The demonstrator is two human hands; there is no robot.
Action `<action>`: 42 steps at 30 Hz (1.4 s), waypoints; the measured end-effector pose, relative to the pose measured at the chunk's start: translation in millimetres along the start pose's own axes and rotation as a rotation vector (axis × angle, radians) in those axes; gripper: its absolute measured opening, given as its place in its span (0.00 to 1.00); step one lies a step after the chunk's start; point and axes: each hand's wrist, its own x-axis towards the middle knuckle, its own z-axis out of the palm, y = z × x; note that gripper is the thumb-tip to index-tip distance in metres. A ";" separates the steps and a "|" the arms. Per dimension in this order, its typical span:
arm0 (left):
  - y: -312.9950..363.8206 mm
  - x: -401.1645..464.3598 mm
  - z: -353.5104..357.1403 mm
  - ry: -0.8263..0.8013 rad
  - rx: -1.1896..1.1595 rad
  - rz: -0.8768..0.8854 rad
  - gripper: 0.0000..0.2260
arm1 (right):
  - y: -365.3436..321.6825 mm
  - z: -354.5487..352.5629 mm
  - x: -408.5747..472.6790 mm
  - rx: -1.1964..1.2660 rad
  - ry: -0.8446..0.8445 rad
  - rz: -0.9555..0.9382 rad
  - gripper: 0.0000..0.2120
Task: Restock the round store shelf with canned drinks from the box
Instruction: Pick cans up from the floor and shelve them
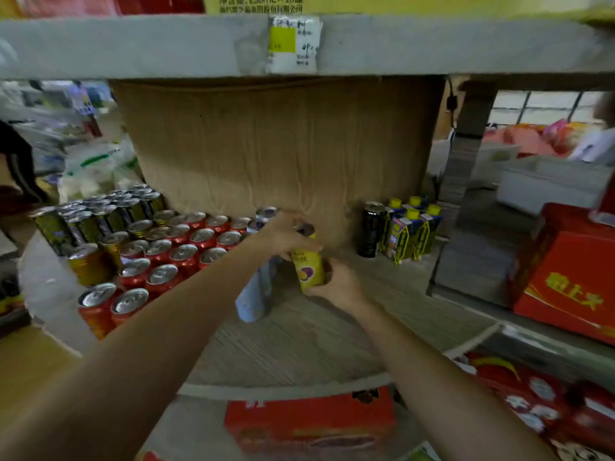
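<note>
Yellow can [307, 266] (upright) in both hands [336, 284]

You're standing in a small shop, grocery or corner-store type. Dead giveaway is the price tag [293, 44] taped to the shelf edge at top centre. On the shelf [299, 341] at left of the frame you've got rows of red cans [186, 247] packed tight like stock, with dark-and-yellow cans [100, 214] behind them. Small yellow-capped drink cartons [411, 231] sit at centre right, and red gift-style boxes [565, 277] fill the right side and bottom.
</note>
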 end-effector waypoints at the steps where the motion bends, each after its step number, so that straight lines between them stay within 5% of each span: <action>1: 0.5 7.1 -0.4 0.035 0.023 -0.012 0.22 | 1.3 1.2 8.9 0.014 -0.026 -0.008 0.27; 6: 1.3 50.0 1.9 0.195 0.202 -0.011 0.15 | -2.9 19.1 50.6 0.043 -0.098 -0.019 0.19; 12: -19.2 90.1 6.4 0.240 0.276 -0.024 0.24 | 6.3 40.4 87.2 -0.082 -0.072 0.028 0.29; 17: -10.9 99.2 -2.0 0.204 0.597 0.043 0.15 | 8.4 46.3 109.3 -0.086 -0.053 0.049 0.29; 27: -22.8 98.9 12.1 0.256 0.955 0.116 0.26 | -2.7 56.8 129.4 -0.037 -0.031 0.118 0.04; 32: -25.1 89.7 5.5 0.237 0.808 0.072 0.20 | -0.6 50.4 105.8 -0.033 -0.052 0.159 0.30; 38: -24.1 44.6 5.5 0.310 0.666 0.260 0.09 | -7.7 33.3 58.4 -0.099 0.011 0.138 0.21; 42: -31.9 1.8 16.0 0.171 0.561 0.252 0.06 | -19.4 31.7 12.4 -0.061 0.072 0.133 0.18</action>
